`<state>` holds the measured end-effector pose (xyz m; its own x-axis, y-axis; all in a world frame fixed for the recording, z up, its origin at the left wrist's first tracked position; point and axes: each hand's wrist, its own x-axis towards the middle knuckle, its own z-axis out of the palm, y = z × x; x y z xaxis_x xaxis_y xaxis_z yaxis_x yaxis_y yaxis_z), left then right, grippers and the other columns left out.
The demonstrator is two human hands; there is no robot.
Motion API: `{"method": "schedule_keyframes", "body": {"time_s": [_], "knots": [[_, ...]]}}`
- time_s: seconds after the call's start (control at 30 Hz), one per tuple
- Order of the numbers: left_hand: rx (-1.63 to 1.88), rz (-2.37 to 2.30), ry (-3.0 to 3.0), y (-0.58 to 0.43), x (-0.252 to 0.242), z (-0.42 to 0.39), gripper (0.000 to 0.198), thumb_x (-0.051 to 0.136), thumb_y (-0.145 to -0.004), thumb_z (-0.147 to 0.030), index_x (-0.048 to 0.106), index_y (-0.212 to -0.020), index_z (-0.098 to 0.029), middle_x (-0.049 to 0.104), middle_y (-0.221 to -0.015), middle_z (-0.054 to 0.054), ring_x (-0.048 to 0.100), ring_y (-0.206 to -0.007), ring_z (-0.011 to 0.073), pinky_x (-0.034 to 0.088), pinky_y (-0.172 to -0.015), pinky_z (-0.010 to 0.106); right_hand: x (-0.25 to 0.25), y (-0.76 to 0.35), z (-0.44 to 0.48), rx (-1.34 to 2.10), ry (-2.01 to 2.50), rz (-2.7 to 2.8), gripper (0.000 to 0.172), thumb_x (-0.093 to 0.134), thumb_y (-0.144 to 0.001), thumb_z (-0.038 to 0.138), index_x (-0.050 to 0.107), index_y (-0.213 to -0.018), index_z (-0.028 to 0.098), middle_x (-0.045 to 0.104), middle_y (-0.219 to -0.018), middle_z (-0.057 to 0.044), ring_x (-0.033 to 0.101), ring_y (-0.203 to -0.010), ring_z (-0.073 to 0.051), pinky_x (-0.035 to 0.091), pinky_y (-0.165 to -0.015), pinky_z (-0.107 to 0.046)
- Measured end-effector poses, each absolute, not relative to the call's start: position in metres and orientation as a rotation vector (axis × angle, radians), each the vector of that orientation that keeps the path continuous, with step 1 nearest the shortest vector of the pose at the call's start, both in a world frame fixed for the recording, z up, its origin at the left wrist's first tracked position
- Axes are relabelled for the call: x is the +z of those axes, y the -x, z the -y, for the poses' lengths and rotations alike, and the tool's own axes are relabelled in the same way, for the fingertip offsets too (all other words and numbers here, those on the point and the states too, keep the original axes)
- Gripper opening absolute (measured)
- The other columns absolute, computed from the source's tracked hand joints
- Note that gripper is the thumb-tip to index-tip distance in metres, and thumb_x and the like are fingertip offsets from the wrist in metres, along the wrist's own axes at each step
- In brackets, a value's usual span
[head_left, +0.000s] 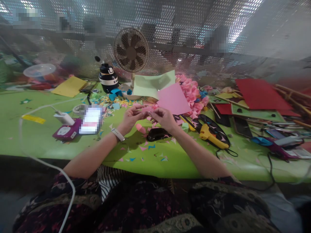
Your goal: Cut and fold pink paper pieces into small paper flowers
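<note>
My left hand [132, 118] and my right hand [164, 119] meet over the green table, fingertips almost touching. Between them is a small pink paper piece [147, 111], pinched by the fingers of both hands. Right behind the hands lies a square pink sheet [174, 99], with a pale green sheet [153, 84] beyond it. A black glossy object [157, 134] rests just below my hands, and a pink piece [140, 128] lies at its left. To the right is a yellow glue gun [213, 137].
Pink paper flowers [190, 94] are heaped behind the pink sheet. A fan [131, 51] and a black bottle [108, 79] stand at the back. A lit phone [90, 120] leans at left, near a white cable [43, 165]. Red sheets [262, 94] and tools crowd the right.
</note>
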<state>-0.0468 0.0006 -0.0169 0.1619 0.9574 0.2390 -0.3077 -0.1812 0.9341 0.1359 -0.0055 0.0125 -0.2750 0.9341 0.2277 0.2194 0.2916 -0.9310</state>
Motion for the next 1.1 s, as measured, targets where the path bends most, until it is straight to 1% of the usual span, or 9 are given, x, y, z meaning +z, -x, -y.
{"method": "schedule_keyframes", "body": {"time_s": [0.1, 0.23, 0.37, 0.47, 0.57, 0.73, 0.9, 1.0, 1.1], "knots": [[1.334, -0.743, -1.217, 0.047, -0.017, -0.001, 0.05, 0.088, -0.066, -0.037, 0.065, -0.106, -0.016, 0.077, -0.082, 0.003, 0.072, -0.074, 0.015, 0.059, -0.081, 0.035, 0.013, -0.136, 0.006, 1.032, 1.059, 1.705, 0.05, 0.071, -0.073, 0.067, 0.057, -0.073, 0.019, 0.065, -0.065, -0.001, 0.061, -0.056, -0.012, 0.053, -0.055, -0.027], [1.332, -0.746, -1.218, 0.047, -0.017, 0.0, 0.055, 0.087, -0.068, -0.037, 0.062, -0.112, -0.016, 0.075, -0.077, 0.0, 0.071, -0.071, 0.0137, 0.058, -0.081, 0.034, 0.013, -0.134, 0.007, 1.057, 1.043, 1.721, 0.052, 0.071, -0.072, 0.068, 0.058, -0.073, 0.018, 0.066, -0.066, -0.001, 0.061, -0.057, -0.011, 0.055, -0.057, -0.027], [1.318, -0.762, -1.25, 0.049, -0.016, -0.001, 0.055, 0.087, -0.068, -0.037, 0.062, -0.112, -0.016, 0.075, -0.08, 0.002, 0.071, -0.073, 0.0148, 0.057, -0.08, 0.034, 0.012, -0.135, 0.005, 1.074, 1.018, 1.752, 0.051, 0.071, -0.073, 0.067, 0.056, -0.069, 0.019, 0.064, -0.066, 0.0, 0.06, -0.057, -0.011, 0.055, -0.056, -0.026], [1.255, -0.775, -1.316, 0.053, -0.014, -0.004, 0.053, 0.088, -0.066, -0.036, 0.065, -0.108, -0.015, 0.075, -0.082, 0.004, 0.07, -0.074, 0.0157, 0.057, -0.077, 0.033, 0.011, -0.139, 0.002, 1.048, 1.033, 1.8, 0.046, 0.07, -0.077, 0.062, 0.055, -0.071, 0.019, 0.064, -0.066, 0.0, 0.06, -0.055, -0.01, 0.053, -0.055, -0.025], [1.186, -0.777, -1.378, 0.059, -0.01, -0.006, 0.054, 0.088, -0.065, -0.036, 0.065, -0.11, -0.014, 0.074, -0.079, 0.004, 0.07, -0.073, 0.0161, 0.056, -0.075, 0.033, 0.012, -0.141, 0.001, 1.037, 1.041, 1.838, 0.041, 0.07, -0.079, 0.056, 0.055, -0.071, 0.018, 0.064, -0.063, 0.0, 0.061, -0.054, -0.01, 0.052, -0.054, -0.024], [1.127, -0.81, -1.436, 0.063, -0.005, -0.004, 0.057, 0.087, -0.068, -0.031, 0.063, -0.116, -0.013, 0.073, -0.073, 0.003, 0.071, -0.074, 0.0182, 0.056, -0.078, 0.035, 0.014, -0.143, 0.001, 1.059, 1.033, 1.867, 0.038, 0.075, -0.077, 0.049, 0.056, -0.067, 0.018, 0.066, -0.062, 0.0, 0.063, -0.055, -0.011, 0.053, -0.052, -0.025], [1.109, -0.786, -1.432, 0.06, -0.003, -0.001, 0.06, 0.088, -0.066, -0.032, 0.061, -0.116, -0.013, 0.072, -0.069, 0.001, 0.071, -0.07, 0.0175, 0.057, -0.075, 0.034, 0.016, -0.143, 0.003, 1.1, 1.061, 1.912, 0.031, 0.074, -0.079, 0.037, 0.057, -0.063, 0.018, 0.069, -0.063, -0.002, 0.064, -0.053, -0.011, 0.051, -0.05, -0.023], [1.109, -0.81, -1.421, 0.063, -0.001, -0.002, 0.058, 0.088, -0.067, -0.03, 0.062, -0.116, -0.014, 0.073, -0.07, 0.001, 0.071, -0.07, 0.0168, 0.057, -0.076, 0.034, 0.018, -0.146, -0.001, 1.145, 1.061, 1.879, 0.024, 0.074, -0.079, 0.03, 0.059, -0.066, 0.017, 0.068, -0.062, 0.0, 0.064, -0.053, -0.01, 0.053, -0.052, -0.023], [1.162, -0.843, -1.383, 0.068, 0.0, -0.006, 0.057, 0.088, -0.066, -0.031, 0.063, -0.114, -0.013, 0.074, -0.073, 0.002, 0.071, -0.07, 0.0162, 0.058, -0.077, 0.033, 0.022, -0.154, -0.006, 1.191, 1.09, 1.792, 0.02, 0.075, -0.078, 0.028, 0.062, -0.069, 0.016, 0.069, -0.061, 0.0, 0.064, -0.051, -0.01, 0.054, -0.052, -0.023]]}}
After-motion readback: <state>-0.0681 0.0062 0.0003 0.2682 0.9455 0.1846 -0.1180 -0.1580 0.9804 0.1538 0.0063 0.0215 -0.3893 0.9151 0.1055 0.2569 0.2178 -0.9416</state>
